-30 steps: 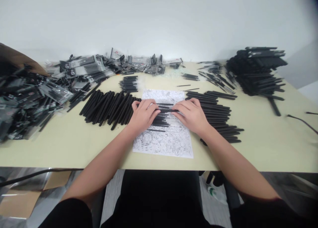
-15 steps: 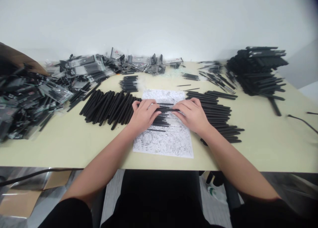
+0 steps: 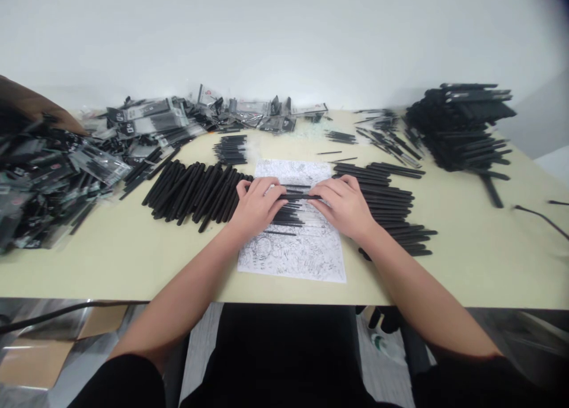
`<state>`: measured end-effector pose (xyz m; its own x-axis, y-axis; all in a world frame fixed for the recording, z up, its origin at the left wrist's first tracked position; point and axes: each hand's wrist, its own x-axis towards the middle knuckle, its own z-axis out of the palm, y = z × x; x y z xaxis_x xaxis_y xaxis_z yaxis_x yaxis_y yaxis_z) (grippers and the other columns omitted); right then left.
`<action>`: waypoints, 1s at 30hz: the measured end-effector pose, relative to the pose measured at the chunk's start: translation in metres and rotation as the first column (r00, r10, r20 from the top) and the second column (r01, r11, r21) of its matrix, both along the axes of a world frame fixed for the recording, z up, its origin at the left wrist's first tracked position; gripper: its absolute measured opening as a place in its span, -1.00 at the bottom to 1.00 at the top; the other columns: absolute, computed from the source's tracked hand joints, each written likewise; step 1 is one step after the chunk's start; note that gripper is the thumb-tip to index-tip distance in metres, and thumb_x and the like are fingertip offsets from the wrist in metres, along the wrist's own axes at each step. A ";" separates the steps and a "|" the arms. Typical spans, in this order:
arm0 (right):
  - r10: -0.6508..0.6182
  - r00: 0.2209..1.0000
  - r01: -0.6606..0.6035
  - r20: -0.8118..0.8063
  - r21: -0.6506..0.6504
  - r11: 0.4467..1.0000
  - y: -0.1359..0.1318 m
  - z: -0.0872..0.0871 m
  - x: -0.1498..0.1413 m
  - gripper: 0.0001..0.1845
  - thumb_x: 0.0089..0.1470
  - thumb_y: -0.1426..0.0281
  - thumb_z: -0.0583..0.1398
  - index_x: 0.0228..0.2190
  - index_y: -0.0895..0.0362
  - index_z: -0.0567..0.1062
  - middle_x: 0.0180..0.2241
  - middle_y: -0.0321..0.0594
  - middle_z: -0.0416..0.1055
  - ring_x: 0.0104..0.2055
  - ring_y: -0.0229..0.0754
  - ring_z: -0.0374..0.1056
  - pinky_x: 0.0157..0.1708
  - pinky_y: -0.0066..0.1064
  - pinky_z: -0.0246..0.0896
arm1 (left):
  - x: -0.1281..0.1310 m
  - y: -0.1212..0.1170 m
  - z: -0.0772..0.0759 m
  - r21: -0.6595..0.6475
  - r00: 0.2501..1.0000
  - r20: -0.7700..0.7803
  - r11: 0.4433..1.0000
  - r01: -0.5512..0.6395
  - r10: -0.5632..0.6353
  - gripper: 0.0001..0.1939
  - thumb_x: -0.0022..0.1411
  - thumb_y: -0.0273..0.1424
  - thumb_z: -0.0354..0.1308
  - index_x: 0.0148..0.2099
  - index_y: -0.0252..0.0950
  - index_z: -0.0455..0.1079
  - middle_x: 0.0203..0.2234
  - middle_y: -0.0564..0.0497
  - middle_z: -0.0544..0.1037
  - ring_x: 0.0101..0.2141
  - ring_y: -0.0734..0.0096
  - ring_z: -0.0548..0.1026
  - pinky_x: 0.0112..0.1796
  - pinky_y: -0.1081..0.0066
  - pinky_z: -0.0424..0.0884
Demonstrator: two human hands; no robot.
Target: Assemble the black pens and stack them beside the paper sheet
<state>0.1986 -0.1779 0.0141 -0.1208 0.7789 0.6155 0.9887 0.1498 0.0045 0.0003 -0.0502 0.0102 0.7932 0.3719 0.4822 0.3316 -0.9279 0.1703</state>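
Observation:
Between my two hands is a slim black pen-like stick, lying roughly level from left to right. My left hand pinches its left end with thumb and fingers. My right hand grips the other end the same way. Beneath them, thin black rods like pen refills lie on a scribbled sheet of paper. Thicker black pen-like sticks are heaped beside my left hand, and another row of black sticks fans out by my right hand. My fingers cover both ends of the held stick.
Torn clear-and-black plastic wrappers cover the table's left side and run along the back. A small bundle of thin rods sits behind the left heap. At the back right rises a tall stack of black sticks. Cables lie far right.

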 end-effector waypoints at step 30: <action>-0.001 1.000 0.000 -0.022 -0.031 1.000 0.000 -0.002 0.000 -0.85 0.25 0.28 0.10 -0.25 0.06 0.42 -0.26 -0.32 0.51 -0.26 -0.25 0.37 -0.08 -0.29 -0.01 | 0.002 -0.002 0.000 -0.043 0.996 -0.075 0.998 -0.043 0.040 -0.72 0.44 -0.23 -0.13 -0.09 -0.18 0.38 -0.02 -0.02 0.49 -0.03 0.22 0.38 -0.07 0.15 0.01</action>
